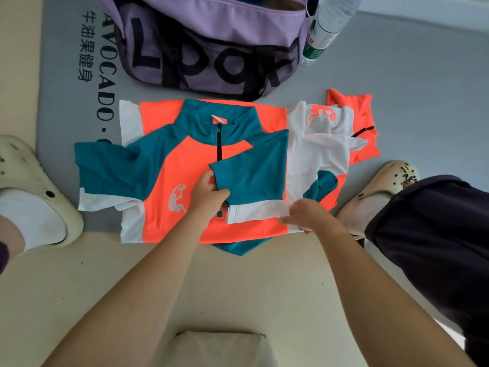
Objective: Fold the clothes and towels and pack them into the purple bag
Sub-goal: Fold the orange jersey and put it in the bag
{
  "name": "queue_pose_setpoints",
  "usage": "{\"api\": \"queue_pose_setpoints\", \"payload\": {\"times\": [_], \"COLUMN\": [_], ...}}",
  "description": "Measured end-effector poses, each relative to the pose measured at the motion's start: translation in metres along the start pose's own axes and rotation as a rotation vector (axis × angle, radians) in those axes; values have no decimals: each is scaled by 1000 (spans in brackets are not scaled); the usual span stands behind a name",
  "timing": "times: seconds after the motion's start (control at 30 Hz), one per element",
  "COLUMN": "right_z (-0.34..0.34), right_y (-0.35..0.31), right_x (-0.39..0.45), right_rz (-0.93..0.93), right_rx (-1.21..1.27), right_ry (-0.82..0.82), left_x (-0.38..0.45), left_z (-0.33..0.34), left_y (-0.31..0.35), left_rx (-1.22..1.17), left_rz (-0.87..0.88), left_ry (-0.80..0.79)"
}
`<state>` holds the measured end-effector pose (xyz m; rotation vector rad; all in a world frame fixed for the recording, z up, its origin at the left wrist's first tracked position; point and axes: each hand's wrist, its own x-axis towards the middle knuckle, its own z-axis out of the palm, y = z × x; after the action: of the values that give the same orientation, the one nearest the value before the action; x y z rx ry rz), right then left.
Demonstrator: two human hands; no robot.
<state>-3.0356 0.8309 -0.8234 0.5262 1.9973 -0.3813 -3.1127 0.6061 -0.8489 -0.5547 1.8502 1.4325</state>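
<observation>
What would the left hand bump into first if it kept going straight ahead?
Probably the folded-over teal sleeve it already pinches: the left hand points up and slightly right across the jersey. Farther along lies the purple bag, though depth is hard to judge.

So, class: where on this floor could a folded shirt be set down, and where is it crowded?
Free: bare mat right of the purple bag, beyond the crumpled shirt; also pale floor between the forearms. Crowded: mat centre, under the spread shirt gripped by both hands.
</observation>
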Motion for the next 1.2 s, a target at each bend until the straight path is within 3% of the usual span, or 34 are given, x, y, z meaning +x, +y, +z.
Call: {"api": "queue_pose_setpoints", "payload": {"times": [0.07, 0.2, 0.3, 0.43, 0.53, 0.6, 0.7, 0.77, 0.83, 0.93, 0.97, 1.07, 1.2], "right_z": [-8, -35, -64, -100, -119, -127, -132, -132, -132, -131, -129, -124, -111], "right_y": [-1, -13, -30, -53, -61, -60, -53, -56, -63, -68, -67, -56, -52], "right_x": [1, 15, 28, 49, 64, 70, 74, 73, 78, 82, 84, 87, 87], "right_rz": [24, -27, -250, -386, -229, -84, -58, -53, -39, -39, -93, -169, -185], "right_rx": [-5, 364, 462, 324, 136, -7, 63, 142, 100, -1, 13, 375, 398], "right_ry": [-6, 440, 637, 589, 425, 339, 341, 294, 249, 234, 261, 470, 603], "left_x": [3, 9, 11, 12, 15, 21, 28, 33, 42, 67, 75, 94, 107], "left_z": [-3, -1, 1, 1, -3, -9, -19, -20, -16, -2, 2, 14, 19], "left_y": [0, -4, -4, 0, 5, 7, 19, 34, 55, 84, 91, 101, 105], "left_rx": [1, 52, 35, 2, 12, 154, 570, 675, 630, 629, 672, 844, 913], "left_rz": [-39, -38, -5, -1, -11, -5, 70, 176, 362, 521, 518, 454, 445], "left_ry": [0, -42, -34, -87, -78, -46, 63, 245, 355, 236, 171, 38, 148]}}
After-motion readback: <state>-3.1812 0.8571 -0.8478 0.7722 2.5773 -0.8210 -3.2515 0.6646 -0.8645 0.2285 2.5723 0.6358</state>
